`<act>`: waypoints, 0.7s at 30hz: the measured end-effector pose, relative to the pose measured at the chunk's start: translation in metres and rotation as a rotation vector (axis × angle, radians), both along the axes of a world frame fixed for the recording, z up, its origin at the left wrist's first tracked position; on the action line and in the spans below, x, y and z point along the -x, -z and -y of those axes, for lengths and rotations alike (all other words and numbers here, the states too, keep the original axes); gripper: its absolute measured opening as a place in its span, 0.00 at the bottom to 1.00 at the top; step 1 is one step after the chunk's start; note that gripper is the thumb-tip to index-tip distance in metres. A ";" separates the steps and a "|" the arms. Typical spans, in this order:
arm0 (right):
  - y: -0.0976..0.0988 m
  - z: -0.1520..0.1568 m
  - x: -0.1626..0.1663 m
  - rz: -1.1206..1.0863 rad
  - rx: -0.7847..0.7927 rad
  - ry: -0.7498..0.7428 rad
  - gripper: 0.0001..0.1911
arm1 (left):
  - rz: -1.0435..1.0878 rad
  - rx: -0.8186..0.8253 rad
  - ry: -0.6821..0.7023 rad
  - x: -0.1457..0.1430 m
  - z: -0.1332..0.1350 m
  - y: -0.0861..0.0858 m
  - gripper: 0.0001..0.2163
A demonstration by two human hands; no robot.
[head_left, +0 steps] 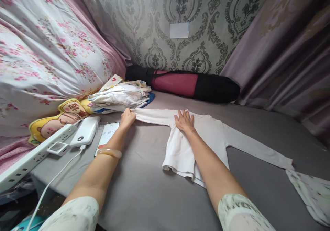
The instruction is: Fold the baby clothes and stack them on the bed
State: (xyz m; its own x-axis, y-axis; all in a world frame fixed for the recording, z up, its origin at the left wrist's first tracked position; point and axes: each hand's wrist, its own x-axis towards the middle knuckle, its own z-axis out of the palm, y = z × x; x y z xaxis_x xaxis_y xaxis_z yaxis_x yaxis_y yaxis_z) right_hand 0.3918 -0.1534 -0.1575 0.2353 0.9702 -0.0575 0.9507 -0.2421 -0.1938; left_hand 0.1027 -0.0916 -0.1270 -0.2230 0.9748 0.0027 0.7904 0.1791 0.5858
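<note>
a white shirt [211, 131] lies on a grey sheet [139, 189]; the left hand [128, 117] is clamped around one sleeve [156, 116] end, while the right hand [184, 122], spread flat, rests on the shirt, probably anchoring it.

A white shirt [211, 131] lies flat on a gray sheet [144, 189], sleeves spread. The person's left hand [129, 117] grips one cuff; the right hand [185, 121] rests, fingers spread, near that sleeve's shoulder. At left are a clothes pile [123, 95], phone [110, 129], power bank [85, 131], power strip [36, 159] and yellow cushion [55, 123]. Behind, a black and red bag [175, 83] lies along a patterned wall [154, 35].
</note>
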 end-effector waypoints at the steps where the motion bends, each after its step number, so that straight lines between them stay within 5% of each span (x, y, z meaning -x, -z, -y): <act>1: 0.000 0.000 0.000 -0.002 0.005 0.003 0.34 | -0.067 -0.007 -0.001 -0.002 0.000 -0.001 0.11; 12: 0.001 0.004 0.002 0.012 -0.059 0.007 0.32 | -0.504 0.024 0.058 -0.020 0.009 0.010 0.15; 16: 0.001 0.004 0.003 0.004 -0.059 0.008 0.32 | -0.629 -0.121 0.013 -0.034 0.007 0.002 0.16; 19: 0.001 0.004 0.003 0.010 -0.054 0.013 0.32 | -0.647 -0.230 0.244 -0.062 0.012 0.000 0.16; 21: 0.001 0.003 0.003 0.011 -0.051 0.014 0.31 | -0.574 -0.277 0.552 -0.089 0.020 0.004 0.17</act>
